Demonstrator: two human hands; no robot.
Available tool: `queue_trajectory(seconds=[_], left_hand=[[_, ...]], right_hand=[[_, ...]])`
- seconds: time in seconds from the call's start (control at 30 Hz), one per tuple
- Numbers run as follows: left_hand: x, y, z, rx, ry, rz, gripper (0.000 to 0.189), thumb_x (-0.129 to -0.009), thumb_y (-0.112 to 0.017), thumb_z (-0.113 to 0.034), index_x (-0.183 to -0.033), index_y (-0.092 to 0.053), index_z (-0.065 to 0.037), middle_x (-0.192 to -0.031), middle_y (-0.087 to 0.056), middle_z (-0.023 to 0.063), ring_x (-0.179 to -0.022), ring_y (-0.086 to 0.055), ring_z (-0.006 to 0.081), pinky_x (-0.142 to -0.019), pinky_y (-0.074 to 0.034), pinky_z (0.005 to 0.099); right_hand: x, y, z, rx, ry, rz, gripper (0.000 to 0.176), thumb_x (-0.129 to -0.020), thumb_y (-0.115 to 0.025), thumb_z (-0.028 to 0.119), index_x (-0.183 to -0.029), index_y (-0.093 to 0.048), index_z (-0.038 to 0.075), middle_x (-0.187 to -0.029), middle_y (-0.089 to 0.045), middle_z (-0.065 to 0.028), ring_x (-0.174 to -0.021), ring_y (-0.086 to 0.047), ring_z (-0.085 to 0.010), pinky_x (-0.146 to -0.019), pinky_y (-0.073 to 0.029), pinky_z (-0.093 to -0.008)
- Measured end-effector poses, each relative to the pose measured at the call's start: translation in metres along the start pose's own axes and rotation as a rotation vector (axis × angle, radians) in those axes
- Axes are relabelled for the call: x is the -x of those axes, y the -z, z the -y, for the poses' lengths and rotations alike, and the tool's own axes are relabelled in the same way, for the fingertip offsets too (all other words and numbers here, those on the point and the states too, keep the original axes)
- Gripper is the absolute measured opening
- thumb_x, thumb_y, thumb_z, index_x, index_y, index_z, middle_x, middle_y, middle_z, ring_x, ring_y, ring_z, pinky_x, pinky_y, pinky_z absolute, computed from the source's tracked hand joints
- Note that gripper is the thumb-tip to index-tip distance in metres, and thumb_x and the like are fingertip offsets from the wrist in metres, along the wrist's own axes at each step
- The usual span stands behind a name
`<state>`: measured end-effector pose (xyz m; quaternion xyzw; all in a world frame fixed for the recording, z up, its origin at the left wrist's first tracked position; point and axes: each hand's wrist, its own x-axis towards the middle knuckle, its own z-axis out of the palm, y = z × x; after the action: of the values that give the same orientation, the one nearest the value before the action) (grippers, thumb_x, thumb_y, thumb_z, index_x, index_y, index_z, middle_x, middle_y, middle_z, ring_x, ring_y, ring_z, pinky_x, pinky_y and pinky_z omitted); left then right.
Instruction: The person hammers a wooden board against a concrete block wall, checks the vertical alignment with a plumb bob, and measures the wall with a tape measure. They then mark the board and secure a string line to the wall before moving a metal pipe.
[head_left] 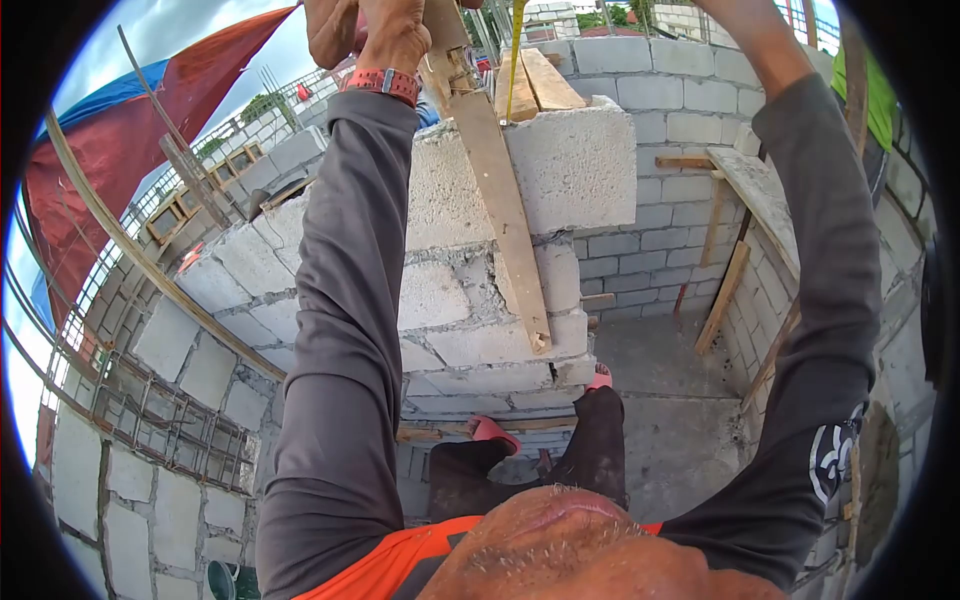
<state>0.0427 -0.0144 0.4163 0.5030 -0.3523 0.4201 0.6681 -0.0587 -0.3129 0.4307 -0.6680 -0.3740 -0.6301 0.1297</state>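
My left hand [372,30] is raised at the top edge, fingers bent and partly cut off, beside the upper end of a long wooden board [505,210]. What it holds, if anything, is hidden. The board leans down across the face of a block wall [575,170]. A yellow tape [516,55] hangs near short planks [545,85] on the wall's top. My right arm reaches up at the right; only the wrist and the base of my right hand [735,15] show, the fingers being out of frame.
A plank platform [755,195] on wooden props stands at the right. Steel bars [175,420] lie along the left wall. A bamboo pole [150,265] slants past a red and blue tarp [100,170]. Part of a person in green [872,100] shows at upper right.
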Motion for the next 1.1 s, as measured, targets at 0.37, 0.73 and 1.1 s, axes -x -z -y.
queue_trajectory(seconds=[0.37,0.73,1.1], left_hand=[[0.009,-0.009,-0.016,-0.229,0.305,-0.072,0.037,-0.08,-0.071,-0.019,-0.106,-0.069,0.008,-0.095,-0.069,0.0136,-0.083,-0.068,0.0237,-0.071,-0.055,0.0377],[0.009,-0.014,-0.017,-0.366,0.337,-0.19,0.041,-0.078,-0.074,-0.023,-0.105,-0.07,0.008,-0.095,-0.07,0.0122,-0.082,-0.067,0.0226,-0.07,-0.055,0.0379],[0.014,-0.016,-0.019,-0.112,0.341,-0.082,0.035,-0.081,-0.072,-0.019,-0.102,-0.07,0.008,-0.091,-0.068,0.0098,-0.076,-0.065,0.0204,-0.066,-0.053,0.0354]], right_hand=[[0.256,0.098,0.066,0.523,-0.675,0.172,0.025,-0.094,-0.072,0.031,-0.104,-0.08,0.01,-0.107,-0.075,-0.0116,-0.1,-0.068,-0.0314,-0.09,-0.051,-0.0431],[0.521,-0.004,0.287,-0.718,-1.99,-0.16,0.035,-0.097,-0.075,0.036,-0.105,-0.074,0.001,-0.079,-0.06,0.0019,-0.059,-0.054,-0.0063,-0.045,-0.047,-0.0249],[0.542,-0.05,0.391,-1.294,-2.272,-0.083,0.05,-0.094,-0.077,0.043,-0.125,-0.064,0.005,-0.089,-0.063,-0.0033,-0.062,-0.063,-0.0143,-0.045,-0.052,-0.03]])
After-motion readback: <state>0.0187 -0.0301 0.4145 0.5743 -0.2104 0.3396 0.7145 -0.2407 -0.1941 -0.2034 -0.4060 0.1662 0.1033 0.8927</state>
